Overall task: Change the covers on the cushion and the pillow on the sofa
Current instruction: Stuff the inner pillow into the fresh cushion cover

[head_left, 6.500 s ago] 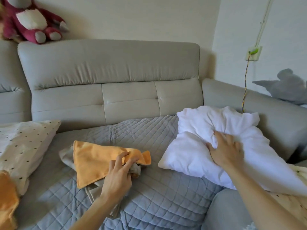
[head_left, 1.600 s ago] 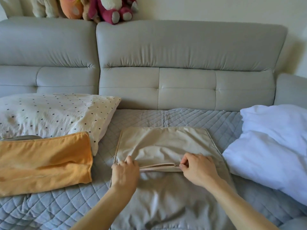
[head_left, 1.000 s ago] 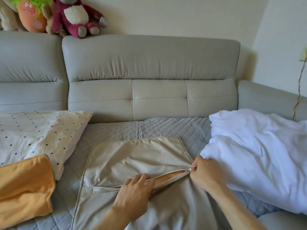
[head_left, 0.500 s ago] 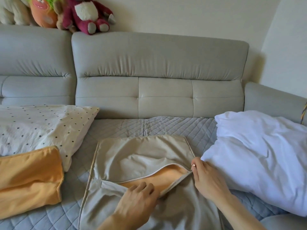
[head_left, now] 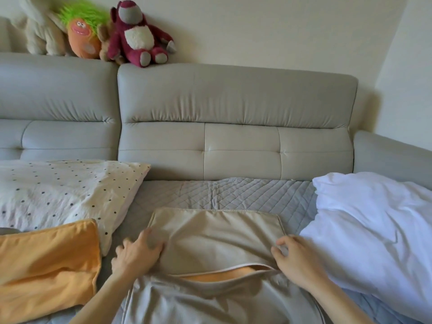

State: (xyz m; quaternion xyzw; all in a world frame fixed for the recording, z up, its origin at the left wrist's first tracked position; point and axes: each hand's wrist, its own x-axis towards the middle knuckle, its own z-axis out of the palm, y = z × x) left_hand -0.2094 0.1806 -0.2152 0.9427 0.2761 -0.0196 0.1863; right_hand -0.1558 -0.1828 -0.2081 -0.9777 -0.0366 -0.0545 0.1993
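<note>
Two hands sit apart on the beige cushion cover [head_left: 217, 239]: the left hand [head_left: 138, 251] lies with spread fingers on its left edge, while the right hand [head_left: 295, 259] curls its fingers at the right edge, too blurred to tell whether it pinches fabric. The cover lies flat on the grey quilted mat [head_left: 233, 195] of the sofa seat, its zip opening [head_left: 224, 275] gaping on orange inside. A bare white pillow [head_left: 374, 230] lies just to its right, an orange cover [head_left: 46, 265] overlaps a dotted pillow [head_left: 58, 190] to its left, and plush toys [head_left: 140, 33] sit atop the sofa backrest [head_left: 233, 101].
</note>
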